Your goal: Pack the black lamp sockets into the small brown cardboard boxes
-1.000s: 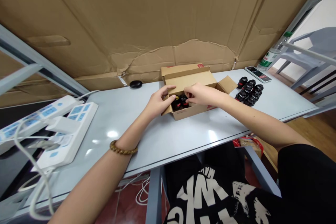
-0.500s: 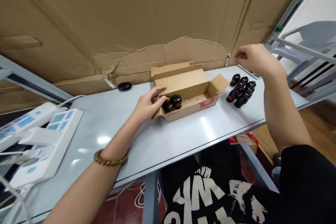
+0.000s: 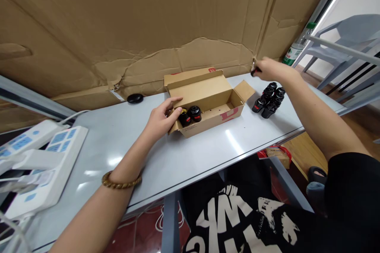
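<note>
An opened cardboard box (image 3: 212, 119) lies lengthwise on the table, lid folded back. My left hand (image 3: 162, 120) grips its left end, the thumb by the near corner and the fingers along the back. Two small black cylindrical pieces with red labels stand inside at that end; the left piece (image 3: 184, 118) shows a gold threaded top, while the right piece (image 3: 195, 113) has a black top. Above the table, right of the box, my right hand (image 3: 271, 69) is closed on another black piece (image 3: 255, 71), mostly hidden by the fingers. Several similar black pieces (image 3: 269, 100) stand grouped below that hand.
White power strips (image 3: 63, 154) with cables occupy the table's left side. A flat black round object (image 3: 135, 98) lies near the back edge. Tall cardboard (image 3: 148, 16) walls off the rear. A green-capped bottle (image 3: 293, 51) stands at the back right, near a grey chair (image 3: 353, 35).
My right hand has moved left and slightly down, toward the box, and a black piece now shows in its fingers. The group on the right looks smaller. My left hand stays on the box.
</note>
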A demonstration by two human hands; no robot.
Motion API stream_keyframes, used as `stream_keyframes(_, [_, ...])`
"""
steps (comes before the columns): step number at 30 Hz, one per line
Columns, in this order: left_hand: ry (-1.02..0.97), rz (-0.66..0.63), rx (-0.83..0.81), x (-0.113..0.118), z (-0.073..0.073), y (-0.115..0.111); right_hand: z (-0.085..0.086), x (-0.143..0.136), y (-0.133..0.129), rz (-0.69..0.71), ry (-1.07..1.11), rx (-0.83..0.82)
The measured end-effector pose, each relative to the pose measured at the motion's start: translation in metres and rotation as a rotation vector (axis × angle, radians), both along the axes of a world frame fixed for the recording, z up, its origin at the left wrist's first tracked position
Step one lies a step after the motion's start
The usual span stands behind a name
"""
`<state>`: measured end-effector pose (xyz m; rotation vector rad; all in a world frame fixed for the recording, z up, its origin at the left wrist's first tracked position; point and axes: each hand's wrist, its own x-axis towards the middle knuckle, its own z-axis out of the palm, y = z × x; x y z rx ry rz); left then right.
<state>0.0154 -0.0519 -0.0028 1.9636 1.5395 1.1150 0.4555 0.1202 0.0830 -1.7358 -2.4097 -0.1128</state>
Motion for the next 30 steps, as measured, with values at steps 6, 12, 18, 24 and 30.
stream_keyframes(6, [-0.012, -0.008, -0.003, 0.001, 0.0, 0.0, 0.037, -0.048, -0.064, 0.367, 0.44, 0.239])
stream_keyframes(12, [-0.01, -0.022, -0.007, 0.0, -0.002, 0.0, 0.013, -0.144, -0.117, 0.778, 0.575, 0.048])
stream_keyframes(18, [0.012, -0.039, 0.005, 0.0, -0.002, 0.001, -0.024, -0.184, -0.118, 0.916, 0.654, -0.112])
stream_keyframes(24, [0.048, -0.024, 0.005, 0.001, 0.002, -0.002, -0.041, -0.175, -0.111, 0.899, 0.719, -0.121])
stream_keyframes(30, [0.068, -0.013, 0.008, 0.001, 0.003, -0.003, -0.043, -0.174, -0.117, 0.897, 0.727, -0.078])
